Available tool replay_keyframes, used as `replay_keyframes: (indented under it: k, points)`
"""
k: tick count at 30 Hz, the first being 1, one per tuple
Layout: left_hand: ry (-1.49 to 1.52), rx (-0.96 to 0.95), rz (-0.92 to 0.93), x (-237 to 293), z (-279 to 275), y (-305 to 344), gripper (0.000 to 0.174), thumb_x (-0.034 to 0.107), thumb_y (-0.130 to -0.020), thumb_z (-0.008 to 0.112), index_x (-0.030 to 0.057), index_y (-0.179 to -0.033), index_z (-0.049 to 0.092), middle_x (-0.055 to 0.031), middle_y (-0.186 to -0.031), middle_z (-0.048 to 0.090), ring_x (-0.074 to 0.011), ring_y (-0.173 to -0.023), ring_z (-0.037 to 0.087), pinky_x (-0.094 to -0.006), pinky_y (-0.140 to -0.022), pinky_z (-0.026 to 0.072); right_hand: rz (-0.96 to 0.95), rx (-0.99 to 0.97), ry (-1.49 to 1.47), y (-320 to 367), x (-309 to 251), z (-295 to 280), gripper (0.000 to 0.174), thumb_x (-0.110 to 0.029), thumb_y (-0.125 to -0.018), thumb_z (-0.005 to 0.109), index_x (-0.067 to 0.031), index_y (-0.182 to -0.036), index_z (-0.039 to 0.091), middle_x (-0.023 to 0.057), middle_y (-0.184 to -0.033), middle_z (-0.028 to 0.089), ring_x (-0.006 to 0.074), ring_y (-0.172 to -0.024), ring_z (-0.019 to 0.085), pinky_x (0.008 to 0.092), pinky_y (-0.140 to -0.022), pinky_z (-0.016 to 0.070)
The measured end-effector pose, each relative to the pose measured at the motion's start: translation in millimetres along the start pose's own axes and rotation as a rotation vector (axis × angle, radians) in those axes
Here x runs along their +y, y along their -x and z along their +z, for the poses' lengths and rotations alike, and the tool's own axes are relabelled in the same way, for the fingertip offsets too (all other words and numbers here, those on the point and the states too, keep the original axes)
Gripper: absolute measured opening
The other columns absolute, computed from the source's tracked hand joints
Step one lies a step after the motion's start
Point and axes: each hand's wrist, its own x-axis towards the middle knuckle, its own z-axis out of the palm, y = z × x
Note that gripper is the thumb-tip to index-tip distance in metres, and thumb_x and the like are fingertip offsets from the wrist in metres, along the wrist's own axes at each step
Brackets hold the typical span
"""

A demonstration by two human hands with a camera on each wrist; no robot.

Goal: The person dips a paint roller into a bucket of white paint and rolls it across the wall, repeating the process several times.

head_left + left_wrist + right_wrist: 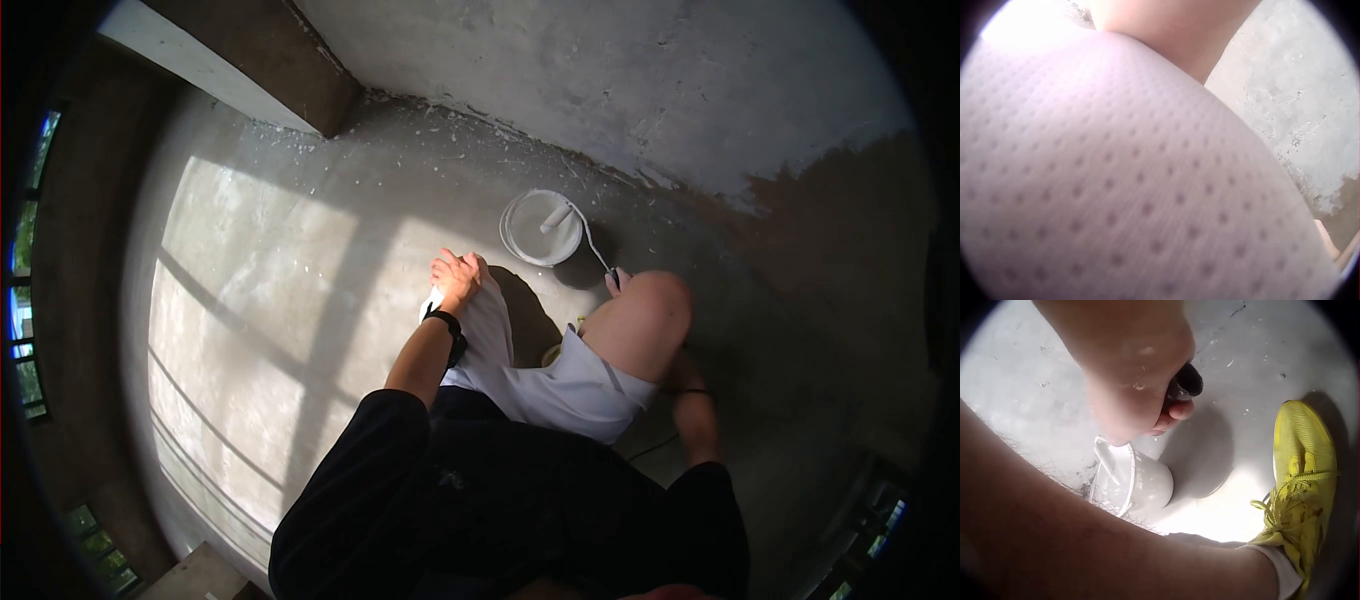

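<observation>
My right hand (620,283) grips the dark handle (1186,382) of a paint roller (556,218), fingers curled round it. The roller's bent wire frame runs from the hand to the white bucket (541,258), and the white sleeve lies inside the bucket's rim. On the left, my left hand (457,278) rests on the knee over the white shorts (480,330), holding nothing. Up close, the left wrist view shows the perforated fabric, with part of that hand (1166,31) above it.
A yellow shoe (1304,469) stands on the concrete floor (250,250) near the bucket. Beyond the bucket rises a wall (650,90) with whitish patches and a bare brown area at right. A pillar (270,60) stands at the upper left. White specks dot the floor along the wall.
</observation>
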Motion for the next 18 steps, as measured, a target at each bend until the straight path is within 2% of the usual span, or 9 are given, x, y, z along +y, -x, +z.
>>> replay_keyframes:
  k: [10, 12, 13, 15, 18]
  points:
    - [0.057, 0.015, 0.051, -6, 8, -4, 0.084, 0.063, -0.082, 0.044, 0.0018, -0.138, 0.028, -0.0356, -0.127, 0.040, -0.0466, -0.109, 0.050, -0.0559, -0.092, 0.0370, 0.022, 0.330, -0.365, 14, 8, -27, 0.034, -0.031, -0.097, 0.042, -0.0004, -0.083, 0.049, 0.0095, -0.061, 0.050, 0.0269, -0.057, 0.054, 0.0390, -0.052, 0.0451]
    - [0.039, 0.037, 0.051, -5, 14, -7, 0.084, 0.063, -0.082, 0.044, 0.0020, -0.138, 0.028, -0.0356, -0.127, 0.040, -0.0466, -0.109, 0.050, -0.0560, -0.091, 0.0373, 0.035, 0.400, -0.444, 3, 29, -19, 0.034, -0.030, -0.097, 0.042, -0.0005, -0.081, 0.049, 0.0084, -0.057, 0.050, 0.0257, -0.054, 0.055, 0.0383, -0.050, 0.0452]
    - [0.024, 0.057, 0.041, -6, 16, -7, 0.084, 0.063, -0.082, 0.044, 0.0023, -0.137, 0.028, -0.0356, -0.127, 0.040, -0.0466, -0.109, 0.050, -0.0560, -0.091, 0.0376, 0.040, 0.409, -0.446, 3, 18, -26, 0.034, -0.030, -0.097, 0.042, -0.0005, -0.081, 0.049, 0.0084, -0.057, 0.050, 0.0257, -0.054, 0.055, 0.0383, -0.050, 0.0452]
    - [0.030, 0.051, 0.054, -8, 16, -8, 0.084, 0.063, -0.082, 0.043, 0.0020, -0.137, 0.028, -0.0356, -0.127, 0.040, -0.0466, -0.109, 0.050, -0.0561, -0.091, 0.0378, 0.220, 0.244, -0.557, -10, -23, -45, 0.036, -0.031, -0.097, 0.041, -0.0040, -0.074, 0.045, 0.0004, -0.054, 0.041, 0.0125, -0.045, 0.042, 0.0297, -0.041, 0.0371]
    - [0.047, 0.057, 0.072, -10, 17, -7, 0.084, 0.063, -0.082, 0.043, 0.0011, -0.136, 0.028, -0.0357, -0.126, 0.041, -0.0465, -0.109, 0.050, -0.0562, -0.090, 0.0383, 0.319, 0.184, -0.682, -30, -40, -48, 0.036, -0.030, -0.097, 0.040, -0.0058, -0.072, 0.043, 0.0004, -0.051, 0.038, 0.0111, -0.041, 0.039, 0.0282, -0.038, 0.0327]
